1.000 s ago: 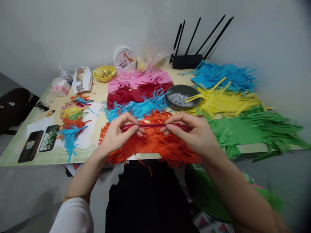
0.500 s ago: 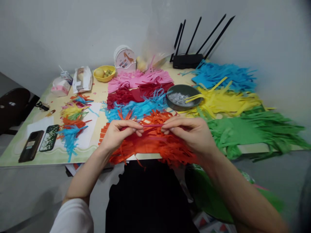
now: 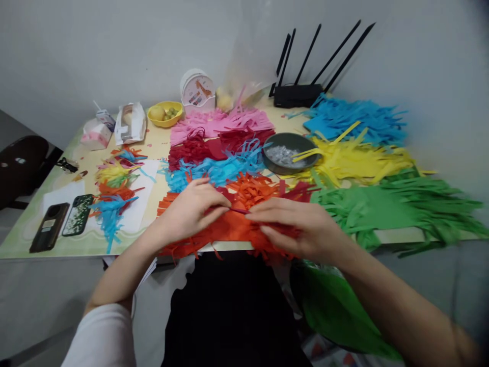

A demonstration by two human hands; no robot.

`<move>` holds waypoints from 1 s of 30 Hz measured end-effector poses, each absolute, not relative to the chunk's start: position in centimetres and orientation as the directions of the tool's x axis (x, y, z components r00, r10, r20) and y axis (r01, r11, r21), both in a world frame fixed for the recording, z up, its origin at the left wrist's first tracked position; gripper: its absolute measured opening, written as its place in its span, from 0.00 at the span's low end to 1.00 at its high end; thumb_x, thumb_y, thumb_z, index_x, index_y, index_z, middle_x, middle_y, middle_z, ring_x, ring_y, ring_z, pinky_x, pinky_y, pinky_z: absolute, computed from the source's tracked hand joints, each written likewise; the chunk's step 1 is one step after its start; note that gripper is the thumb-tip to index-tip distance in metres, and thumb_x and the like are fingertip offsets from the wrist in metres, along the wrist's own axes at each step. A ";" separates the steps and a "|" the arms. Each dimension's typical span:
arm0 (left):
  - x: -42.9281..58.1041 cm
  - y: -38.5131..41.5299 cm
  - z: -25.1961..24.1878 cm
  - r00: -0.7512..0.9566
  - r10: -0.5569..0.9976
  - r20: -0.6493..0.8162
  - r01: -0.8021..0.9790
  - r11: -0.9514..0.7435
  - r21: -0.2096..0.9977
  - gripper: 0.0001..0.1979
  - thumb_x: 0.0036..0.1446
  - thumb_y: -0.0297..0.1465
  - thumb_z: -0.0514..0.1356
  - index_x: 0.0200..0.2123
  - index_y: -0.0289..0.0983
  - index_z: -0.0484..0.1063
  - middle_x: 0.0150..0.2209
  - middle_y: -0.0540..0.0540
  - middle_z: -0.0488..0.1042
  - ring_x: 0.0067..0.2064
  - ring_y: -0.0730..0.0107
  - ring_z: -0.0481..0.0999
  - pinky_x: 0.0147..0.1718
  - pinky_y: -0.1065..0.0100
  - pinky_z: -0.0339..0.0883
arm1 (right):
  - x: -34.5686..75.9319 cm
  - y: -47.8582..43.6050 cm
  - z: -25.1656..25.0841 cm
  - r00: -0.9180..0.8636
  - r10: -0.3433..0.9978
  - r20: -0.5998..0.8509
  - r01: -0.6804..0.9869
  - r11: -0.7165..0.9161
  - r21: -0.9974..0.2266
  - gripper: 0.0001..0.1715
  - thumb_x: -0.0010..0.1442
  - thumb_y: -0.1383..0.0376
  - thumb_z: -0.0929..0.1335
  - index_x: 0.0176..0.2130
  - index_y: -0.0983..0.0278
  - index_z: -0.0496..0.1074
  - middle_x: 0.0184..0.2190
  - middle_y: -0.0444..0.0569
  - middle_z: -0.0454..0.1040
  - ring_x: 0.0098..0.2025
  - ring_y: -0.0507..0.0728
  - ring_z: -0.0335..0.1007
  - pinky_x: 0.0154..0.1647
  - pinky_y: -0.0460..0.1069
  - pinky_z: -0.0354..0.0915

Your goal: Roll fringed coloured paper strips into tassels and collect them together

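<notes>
My left hand (image 3: pixel 191 209) and my right hand (image 3: pixel 294 224) meet low over the orange fringed paper (image 3: pixel 248 191) at the table's near edge. Between their fingertips they pinch a thin dark red paper strip (image 3: pixel 239 210), of which only a short piece shows. Both hands have their fingers pressed together on it. A bit of dark red fringe (image 3: pixel 300 191) sticks out just beyond my right hand.
Fringed paper lies in piles: blue (image 3: pixel 217 168), dark red (image 3: pixel 198 148), pink (image 3: pixel 217 122), yellow (image 3: pixel 355 158), green (image 3: pixel 385 206), light blue (image 3: pixel 351 114). A dark bowl (image 3: pixel 290 153) holds silvery bits. Two phones (image 3: pixel 63 221), finished tassels (image 3: pixel 112 188), a yellow bowl (image 3: pixel 164 113) and a router (image 3: pixel 298 94) stand around.
Both hands have dropped toward the orange paper and come closer together. The long red strip stretched between them now shows only as a short piece.
</notes>
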State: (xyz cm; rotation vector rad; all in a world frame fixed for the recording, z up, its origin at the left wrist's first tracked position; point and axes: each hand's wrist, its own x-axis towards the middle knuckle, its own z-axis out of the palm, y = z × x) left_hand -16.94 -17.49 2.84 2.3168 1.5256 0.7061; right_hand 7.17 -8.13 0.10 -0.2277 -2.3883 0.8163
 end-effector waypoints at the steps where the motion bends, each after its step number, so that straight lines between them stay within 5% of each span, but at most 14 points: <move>1: -17.0 -17.6 2.6 0.339 0.893 0.295 0.805 -0.438 0.400 0.09 0.65 0.30 0.57 0.38 0.38 0.78 0.36 0.45 0.82 0.41 0.65 0.78 0.63 0.50 0.58 | 7.1 -7.9 0.2 -0.832 0.394 0.392 0.004 0.710 -0.705 0.16 0.62 0.67 0.69 0.50 0.60 0.79 0.46 0.51 0.82 0.46 0.57 0.81 0.48 0.50 0.76; 3: -17.1 -17.7 2.0 0.383 0.839 0.387 0.828 -0.498 0.259 0.09 0.66 0.29 0.56 0.40 0.40 0.77 0.36 0.47 0.82 0.44 0.66 0.78 0.66 0.47 0.52 | 6.5 -7.4 0.3 -0.859 0.467 0.212 0.059 0.501 -0.863 0.18 0.64 0.61 0.68 0.52 0.61 0.77 0.47 0.51 0.82 0.48 0.58 0.80 0.49 0.51 0.75; 7: -17.2 -17.9 0.8 0.448 0.718 0.533 0.773 -0.611 0.174 0.07 0.65 0.28 0.59 0.41 0.44 0.77 0.41 0.50 0.83 0.48 0.65 0.80 0.67 0.44 0.53 | 4.5 -7.4 -0.2 -0.919 0.395 -0.008 0.070 0.145 -0.987 0.15 0.64 0.55 0.69 0.39 0.64 0.79 0.36 0.51 0.84 0.37 0.56 0.81 0.38 0.48 0.73; 13: -17.5 -18.3 -1.1 0.373 0.626 0.685 0.840 -0.542 0.038 0.10 0.63 0.25 0.61 0.44 0.43 0.77 0.43 0.49 0.84 0.50 0.63 0.81 0.64 0.43 0.56 | 2.7 -9.8 -1.6 -0.865 0.500 -0.034 -0.059 -0.169 -0.984 0.16 0.58 0.54 0.74 0.34 0.65 0.76 0.24 0.46 0.80 0.25 0.50 0.74 0.29 0.45 0.67; 16: -16.5 -18.2 -1.8 0.239 0.554 0.797 0.843 -0.526 0.112 0.11 0.60 0.21 0.62 0.43 0.41 0.76 0.39 0.49 0.85 0.46 0.64 0.83 0.64 0.47 0.58 | 2.3 -11.1 -1.2 -0.799 0.599 0.057 -0.167 -0.130 -0.977 0.13 0.59 0.56 0.73 0.36 0.64 0.77 0.26 0.46 0.81 0.29 0.52 0.76 0.34 0.46 0.70; 19: -14.6 -18.6 -2.0 -0.015 0.564 0.826 0.781 -0.509 0.362 0.12 0.60 0.21 0.61 0.44 0.41 0.76 0.39 0.49 0.84 0.45 0.65 0.84 0.64 0.48 0.60 | 1.9 -11.4 -0.4 -0.792 0.587 0.168 -0.246 -0.054 -0.968 0.11 0.62 0.58 0.71 0.35 0.63 0.78 0.29 0.47 0.82 0.32 0.54 0.79 0.37 0.48 0.72; 24: -12.2 -19.7 -2.1 -0.351 0.721 0.598 0.511 -0.387 0.768 0.11 0.64 0.24 0.60 0.44 0.41 0.80 0.46 0.46 0.83 0.52 0.62 0.81 0.60 0.53 0.67 | 1.6 -10.6 -0.2 -0.785 0.563 0.261 -0.264 0.077 -0.961 0.05 0.65 0.63 0.68 0.41 0.62 0.72 0.32 0.45 0.82 0.36 0.53 0.80 0.42 0.48 0.72; 30: -11.1 -19.0 -3.3 -0.484 0.651 0.585 0.435 -0.402 0.806 0.10 0.60 0.24 0.63 0.41 0.42 0.81 0.43 0.48 0.84 0.50 0.63 0.82 0.62 0.53 0.66 | 1.7 -10.9 -1.1 -0.668 0.568 0.481 -0.169 0.514 -0.841 0.03 0.65 0.69 0.66 0.40 0.63 0.71 0.35 0.46 0.80 0.38 0.51 0.78 0.41 0.45 0.71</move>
